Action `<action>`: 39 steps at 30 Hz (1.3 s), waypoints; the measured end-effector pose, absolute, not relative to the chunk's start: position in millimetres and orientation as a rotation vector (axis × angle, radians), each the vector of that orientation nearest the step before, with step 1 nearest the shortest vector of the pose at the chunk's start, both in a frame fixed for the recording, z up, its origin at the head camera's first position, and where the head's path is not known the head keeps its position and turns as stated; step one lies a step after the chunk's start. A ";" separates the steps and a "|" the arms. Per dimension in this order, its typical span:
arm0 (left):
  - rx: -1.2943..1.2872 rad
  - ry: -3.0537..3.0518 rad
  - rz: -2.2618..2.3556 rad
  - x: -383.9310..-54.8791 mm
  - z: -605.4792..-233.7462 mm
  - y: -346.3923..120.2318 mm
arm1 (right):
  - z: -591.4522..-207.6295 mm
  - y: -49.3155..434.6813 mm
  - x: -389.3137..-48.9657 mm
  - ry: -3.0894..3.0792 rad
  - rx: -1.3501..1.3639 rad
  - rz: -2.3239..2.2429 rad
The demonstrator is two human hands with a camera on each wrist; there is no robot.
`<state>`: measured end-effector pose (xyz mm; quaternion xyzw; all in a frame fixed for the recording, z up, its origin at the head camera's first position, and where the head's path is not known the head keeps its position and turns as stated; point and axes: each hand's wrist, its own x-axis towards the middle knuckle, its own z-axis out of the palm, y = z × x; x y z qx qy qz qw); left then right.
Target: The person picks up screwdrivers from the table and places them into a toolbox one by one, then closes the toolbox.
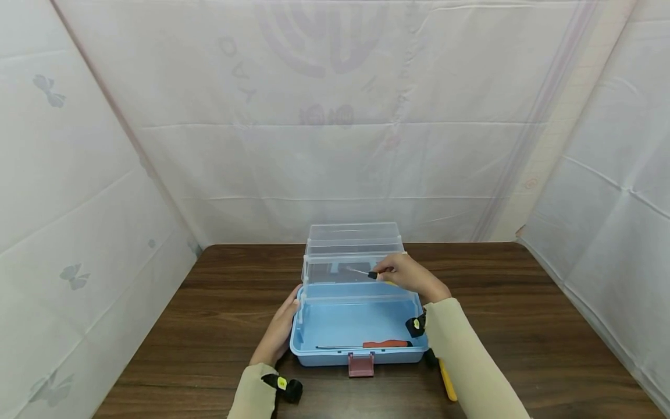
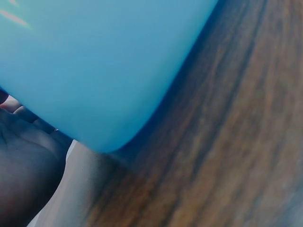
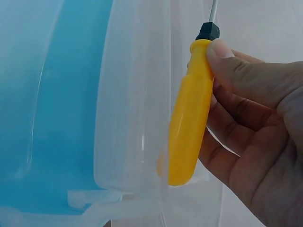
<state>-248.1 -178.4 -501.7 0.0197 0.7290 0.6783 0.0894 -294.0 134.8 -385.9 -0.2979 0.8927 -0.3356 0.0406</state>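
Note:
A light blue toolbox (image 1: 361, 358) sits on the table with its clear fold-out trays (image 1: 335, 267) raised at the back. Above those trays my right hand (image 1: 410, 274) pinches a screwdriver (image 3: 189, 113) by its yellow handle, thumb near the black collar. The thin metal shaft points left in the head view. My left hand (image 1: 281, 326) rests along the toolbox's left side, fingers extended toward the back; the left wrist view shows its palm beside the blue wall (image 2: 104, 85). On the toolbox floor, along the front wall, lies a red-and-black-handled screwdriver (image 1: 387, 344).
A yellow-handled tool (image 1: 447, 381) lies on the table at the front right, partly hidden by my right sleeve. A pink latch (image 1: 361, 365) hangs down at the toolbox's front. White sheeting (image 1: 335, 163) surrounds the brown wooden table (image 1: 220, 326) at the back and sides.

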 end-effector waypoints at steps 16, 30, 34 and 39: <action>0.092 2.125 2.058 -246.2 -497.6 -177.0 | -390.9 121.0 -294.9 2.683 -0.932 -0.969; 0.084 2.125 2.060 -247.1 -499.5 -175.4 | -396.2 112.1 -294.5 2.695 -0.888 -0.897; 0.087 2.131 2.055 -246.9 -499.9 -175.9 | -397.1 111.6 -294.4 2.681 -0.902 -0.895; 0.095 2.145 2.046 -246.1 -499.0 -176.1 | -398.9 110.7 -294.6 2.669 -0.909 -0.894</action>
